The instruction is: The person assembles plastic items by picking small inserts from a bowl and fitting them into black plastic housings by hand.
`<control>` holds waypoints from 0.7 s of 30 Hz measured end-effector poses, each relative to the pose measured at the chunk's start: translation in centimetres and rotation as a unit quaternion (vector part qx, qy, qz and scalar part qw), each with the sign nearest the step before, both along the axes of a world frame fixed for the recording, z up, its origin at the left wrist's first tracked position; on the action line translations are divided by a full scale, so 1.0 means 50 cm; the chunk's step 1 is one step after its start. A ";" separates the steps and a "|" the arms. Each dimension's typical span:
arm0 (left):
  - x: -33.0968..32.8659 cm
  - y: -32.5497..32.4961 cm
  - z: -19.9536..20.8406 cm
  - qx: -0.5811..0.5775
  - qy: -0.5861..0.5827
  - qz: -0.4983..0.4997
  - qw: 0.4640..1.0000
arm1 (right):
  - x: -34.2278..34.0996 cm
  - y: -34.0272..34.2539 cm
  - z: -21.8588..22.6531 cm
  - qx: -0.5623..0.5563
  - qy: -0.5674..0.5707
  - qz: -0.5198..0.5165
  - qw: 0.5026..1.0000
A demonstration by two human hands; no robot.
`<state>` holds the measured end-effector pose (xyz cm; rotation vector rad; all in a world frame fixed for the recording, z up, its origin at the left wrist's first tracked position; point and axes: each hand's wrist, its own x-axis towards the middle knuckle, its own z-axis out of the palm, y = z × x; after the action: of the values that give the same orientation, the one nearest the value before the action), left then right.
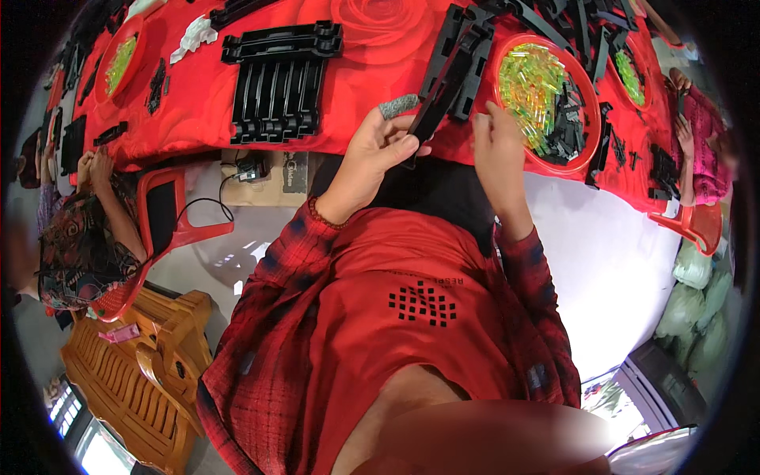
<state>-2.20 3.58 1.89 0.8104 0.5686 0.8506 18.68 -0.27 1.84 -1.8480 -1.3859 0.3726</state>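
Note:
My left hand (376, 154) grips the lower end of a long black plastic strip (443, 91), which slants up and away to the right over the red-covered table. A grey knitted cover (398, 106) is on a finger of that hand. My right hand (499, 142) is just left of a round red basin (590, 119), apart from the strip. Its fingers are bent together, and what they hold, if anything, is too small to make out. Yellow-green clear tubes (532, 79) and small black parts (566, 119) fill the basin. More black strips (439, 59) lie under the held one.
Left of my hands a stack of long black pieces (277, 95) rests on the red tablecloth (364, 71). Another tube basin (123, 63) stands far left, and one (631, 75) far right. People sit at both sides. A red chair (162, 210) and wooden bench (134, 364) stand left.

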 end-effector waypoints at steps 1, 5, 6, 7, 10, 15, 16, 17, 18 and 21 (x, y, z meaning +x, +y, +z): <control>0.000 -0.006 -0.002 0.002 -0.001 -0.005 1.000 | -0.005 0.005 0.000 -0.029 -0.052 0.011 0.998; -0.001 -0.033 -0.001 -0.022 -0.028 -0.048 0.998 | -0.025 0.034 -0.016 -0.034 -0.123 0.005 0.992; 0.000 -0.038 -0.004 -0.038 -0.036 -0.065 0.997 | -0.011 0.044 -0.030 -0.033 -0.118 0.047 0.991; 0.001 -0.043 -0.006 -0.055 -0.043 -0.084 0.994 | -0.008 0.054 -0.039 -0.033 -0.118 0.040 0.992; -0.004 -0.052 -0.004 -0.053 -0.037 -0.108 0.992 | -0.021 0.084 -0.036 -0.045 -0.064 0.055 0.995; 0.001 -0.058 -0.007 -0.053 -0.040 -0.126 0.990 | -0.007 0.107 -0.023 0.001 0.044 0.072 0.996; 0.001 -0.058 -0.008 -0.057 -0.037 -0.131 0.989 | -0.004 0.109 -0.020 0.017 0.025 0.088 0.996; 0.002 -0.058 -0.010 -0.061 -0.034 -0.136 0.988 | 0.007 0.108 -0.027 0.017 0.024 0.084 0.996; 0.002 -0.058 -0.013 -0.062 -0.034 -0.140 0.988 | 0.023 0.105 -0.041 0.018 -0.007 0.100 0.995; 0.004 -0.060 -0.015 -0.072 -0.031 -0.158 0.984 | 0.032 0.084 -0.055 0.069 -0.068 0.092 0.991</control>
<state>-2.02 0.55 1.13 0.7154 0.4275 0.5345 20.26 3.91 -0.93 -1.6644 -1.6406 0.2393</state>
